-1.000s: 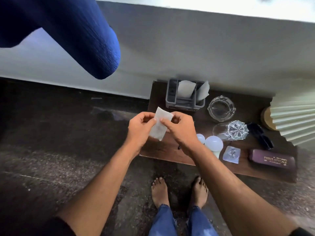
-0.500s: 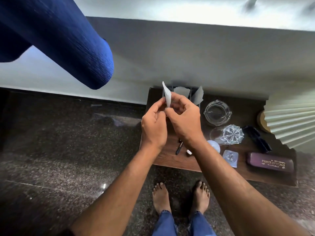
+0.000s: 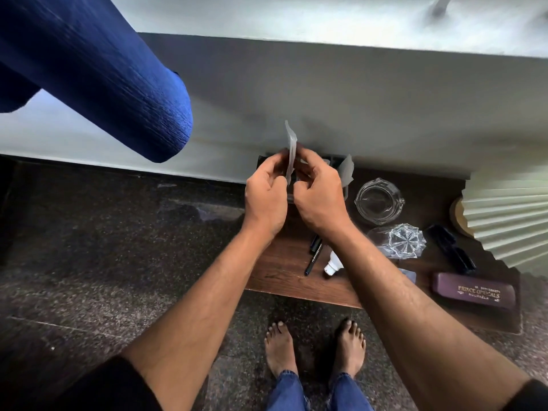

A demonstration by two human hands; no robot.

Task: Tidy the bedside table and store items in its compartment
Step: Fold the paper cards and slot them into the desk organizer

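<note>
Both hands have carried the white paper slip further back over the tabletop than half a second ago, so it now stands edge-on and upright above the grey organiser at the rear. The left hand and right hand are close together, each pinching the slip between thumb and fingertips. Another slip sticks up from the organiser just right of the hands. On the wood below the right wrist lie a black pen and a small white bottle. To the right sit a clear glass ashtray, a cut-glass piece, dark sunglasses, and a maroon spectacle case near the front edge, beside a pleated lampshade.
</note>
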